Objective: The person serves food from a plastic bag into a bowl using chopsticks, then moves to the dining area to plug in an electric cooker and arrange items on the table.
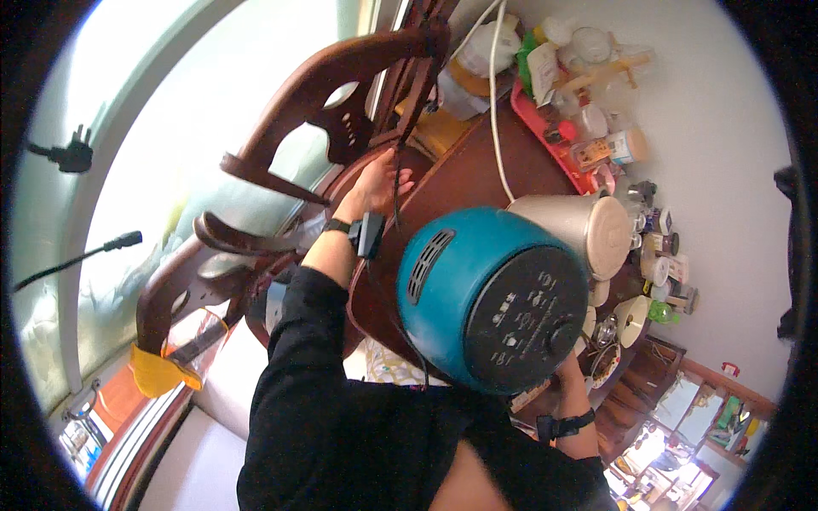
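A teal, rounded air fryer with a black control panel and a vent slot stands close to my body at the table's edge. My right hand is against its side beside the panel, its fingers mostly hidden behind the fryer. My left hand reaches out past the table edge, beside a wooden chair. Across its half-curled fingers runs a thin black cord, which the hand appears to hold loosely. More of the cord shows below my left wrist, alongside the fryer.
Beside the fryer on the dark wooden table stands a beige pot. Beyond it are a red tray of jars and several containers. Carved chairs line the left. A black plug and a cord connector appear at far left.
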`<move>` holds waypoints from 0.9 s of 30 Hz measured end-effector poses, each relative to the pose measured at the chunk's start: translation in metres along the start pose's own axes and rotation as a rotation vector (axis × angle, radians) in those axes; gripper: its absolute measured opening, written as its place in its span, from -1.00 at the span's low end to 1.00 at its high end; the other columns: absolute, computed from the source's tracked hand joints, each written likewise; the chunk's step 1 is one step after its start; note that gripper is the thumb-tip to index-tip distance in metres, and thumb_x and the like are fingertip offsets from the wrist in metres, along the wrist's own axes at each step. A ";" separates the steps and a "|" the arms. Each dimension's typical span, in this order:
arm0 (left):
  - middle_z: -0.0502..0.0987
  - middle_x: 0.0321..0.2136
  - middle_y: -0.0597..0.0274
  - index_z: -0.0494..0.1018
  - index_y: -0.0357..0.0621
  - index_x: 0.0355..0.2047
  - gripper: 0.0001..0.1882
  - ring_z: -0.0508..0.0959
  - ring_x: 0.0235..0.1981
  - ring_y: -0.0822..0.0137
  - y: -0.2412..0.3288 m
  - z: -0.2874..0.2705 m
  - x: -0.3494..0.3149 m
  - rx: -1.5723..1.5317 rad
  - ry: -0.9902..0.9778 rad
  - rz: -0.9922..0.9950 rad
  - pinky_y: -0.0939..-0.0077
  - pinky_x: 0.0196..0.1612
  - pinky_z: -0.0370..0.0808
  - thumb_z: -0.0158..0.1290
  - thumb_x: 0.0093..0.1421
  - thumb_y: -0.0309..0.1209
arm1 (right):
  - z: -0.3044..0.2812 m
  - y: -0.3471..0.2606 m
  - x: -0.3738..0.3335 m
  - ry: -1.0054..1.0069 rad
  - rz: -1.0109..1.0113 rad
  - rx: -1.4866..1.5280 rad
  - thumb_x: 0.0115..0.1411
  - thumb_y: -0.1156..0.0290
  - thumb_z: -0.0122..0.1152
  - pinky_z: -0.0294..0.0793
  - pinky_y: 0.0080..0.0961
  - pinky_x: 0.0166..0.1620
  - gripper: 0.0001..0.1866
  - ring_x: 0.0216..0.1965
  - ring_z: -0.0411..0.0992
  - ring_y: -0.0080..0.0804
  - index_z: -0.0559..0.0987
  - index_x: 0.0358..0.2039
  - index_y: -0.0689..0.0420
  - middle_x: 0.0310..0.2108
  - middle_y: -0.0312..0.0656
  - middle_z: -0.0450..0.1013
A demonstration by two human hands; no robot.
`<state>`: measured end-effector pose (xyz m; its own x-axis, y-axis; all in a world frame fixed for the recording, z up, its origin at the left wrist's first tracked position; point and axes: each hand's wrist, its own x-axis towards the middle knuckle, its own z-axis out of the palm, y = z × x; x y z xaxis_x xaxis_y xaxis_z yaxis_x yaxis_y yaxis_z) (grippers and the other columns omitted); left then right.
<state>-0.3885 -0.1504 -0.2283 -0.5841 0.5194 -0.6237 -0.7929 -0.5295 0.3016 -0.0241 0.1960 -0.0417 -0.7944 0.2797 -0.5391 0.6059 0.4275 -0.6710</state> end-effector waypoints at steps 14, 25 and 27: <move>0.53 -0.45 0.22 0.49 -0.15 -0.26 -0.55 0.43 -0.52 0.43 0.055 0.038 -0.101 0.397 -0.251 0.138 0.43 -0.37 0.42 -0.16 0.35 -0.01 | -0.085 -0.139 -0.057 0.236 -0.119 0.104 0.11 0.55 0.18 0.51 -0.50 -0.31 -0.52 -0.44 0.47 -0.53 0.40 0.09 0.26 -0.13 -0.11 0.50; 0.44 -0.55 0.33 0.57 -0.17 -0.28 -0.67 0.35 -0.56 0.46 0.048 0.085 -0.064 1.573 -0.160 -0.002 0.49 -0.49 0.32 -0.06 0.33 -0.19 | -0.081 -0.164 -0.124 0.195 -0.264 0.085 0.09 0.62 0.11 0.46 -0.63 -0.33 -0.48 -0.41 0.43 -0.63 0.38 0.12 0.27 -0.09 -0.08 0.49; 0.40 -0.57 0.42 0.57 -0.16 -0.24 -0.67 0.33 -0.54 0.52 0.052 0.088 -0.079 1.366 -0.224 0.058 0.59 -0.46 0.28 -0.07 0.34 -0.18 | -0.085 -0.157 -0.131 0.225 -0.258 0.094 0.10 0.60 0.12 0.45 -0.64 -0.34 -0.49 -0.42 0.43 -0.62 0.38 0.11 0.27 -0.09 -0.06 0.49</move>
<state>-0.3989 -0.1594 -0.1001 -0.5338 0.6837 -0.4976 -0.2303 0.4487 0.8635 -0.0185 0.1649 0.1778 -0.9049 0.3601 -0.2269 0.3770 0.4306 -0.8200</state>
